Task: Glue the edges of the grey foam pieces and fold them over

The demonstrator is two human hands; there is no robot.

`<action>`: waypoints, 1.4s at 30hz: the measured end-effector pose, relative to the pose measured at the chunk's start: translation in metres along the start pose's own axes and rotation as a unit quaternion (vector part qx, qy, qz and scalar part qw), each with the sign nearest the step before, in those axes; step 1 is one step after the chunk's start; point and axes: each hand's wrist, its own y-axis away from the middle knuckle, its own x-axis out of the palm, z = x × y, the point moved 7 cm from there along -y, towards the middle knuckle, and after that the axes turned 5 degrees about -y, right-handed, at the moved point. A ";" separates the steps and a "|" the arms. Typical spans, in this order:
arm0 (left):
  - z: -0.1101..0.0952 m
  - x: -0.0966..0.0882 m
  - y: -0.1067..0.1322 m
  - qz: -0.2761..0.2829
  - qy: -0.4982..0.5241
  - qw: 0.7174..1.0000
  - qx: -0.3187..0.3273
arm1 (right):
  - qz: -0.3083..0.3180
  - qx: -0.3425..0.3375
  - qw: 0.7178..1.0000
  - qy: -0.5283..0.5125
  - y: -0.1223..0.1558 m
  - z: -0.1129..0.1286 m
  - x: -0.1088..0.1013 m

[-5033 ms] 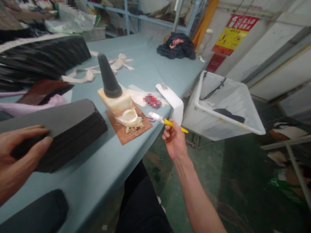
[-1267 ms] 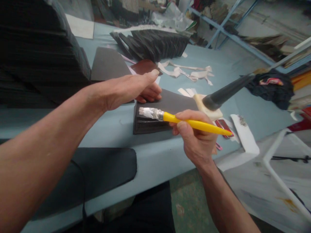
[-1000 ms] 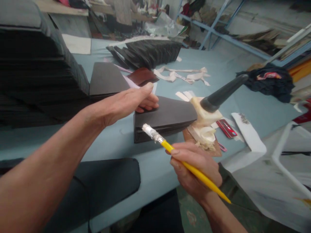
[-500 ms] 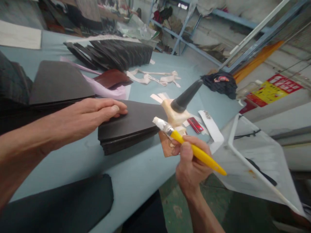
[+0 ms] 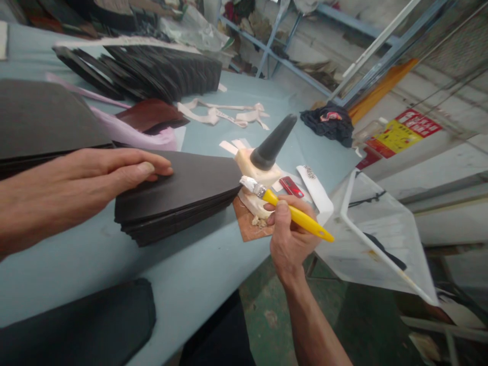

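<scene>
My left hand lies flat with fingers stretched on a stack of dark grey sheets on the blue table. My right hand is closed round a yellow-handled brush, bristles pointing up-left. The white bristle tip is close to a cream glue container with a black cone spout. The container stands on a brown board.
Fanned black sheets and a taller dark stack lie at the back left. White strips, a brown leather piece, a red item and dark cloth are on the table. A white bin stands at the right edge.
The view swung right and the dark stack now sits lower left. My right hand carried the brush toward the glue container; my left hand stays flat on the stack.
</scene>
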 end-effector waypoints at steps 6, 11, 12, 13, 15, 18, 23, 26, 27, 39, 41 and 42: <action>-0.003 0.000 -0.002 -0.002 -0.022 1.000 0.002 | 0.002 -0.011 1.000 0.011 -0.002 -0.003 0.000; -0.002 -0.001 -0.003 0.004 -0.041 0.999 0.032 | 0.005 -0.033 0.999 0.024 -0.001 -0.002 0.001; -0.001 -0.001 -0.003 0.003 -0.042 0.999 0.034 | 0.008 -0.038 0.999 0.026 -0.001 -0.001 0.001; 0.000 -0.002 -0.002 0.001 -0.040 0.999 0.035 | 0.011 -0.041 0.999 0.028 0.000 0.000 0.001; 0.000 -0.001 -0.002 -0.001 -0.038 0.999 0.032 | 0.018 -0.046 0.998 0.034 0.001 0.001 0.002; -0.005 0.000 -0.003 -0.002 -0.041 0.999 0.024 | 0.027 -0.061 0.997 0.046 0.006 0.004 0.001; -0.023 0.001 0.000 -0.003 -0.022 1.000 0.017 | 0.051 -0.092 0.990 0.099 0.018 0.008 0.003; -0.034 0.000 0.004 -0.002 -0.006 0.999 0.032 | 0.075 -0.123 0.984 0.106 0.024 0.017 0.009; -0.036 0.000 0.005 -0.003 -0.002 0.999 0.041 | 0.083 -0.132 0.982 0.108 0.026 0.021 0.012; -0.033 0.006 0.005 0.018 0.057 0.994 0.086 | 0.152 -0.187 0.967 0.078 0.044 0.064 0.041; -0.035 0.005 0.006 0.022 0.055 0.995 0.081 | 0.161 -0.189 0.966 0.069 0.046 0.070 0.046; -0.036 0.005 0.007 0.022 0.052 0.995 0.081 | 0.165 -0.187 0.966 0.063 0.047 0.073 0.048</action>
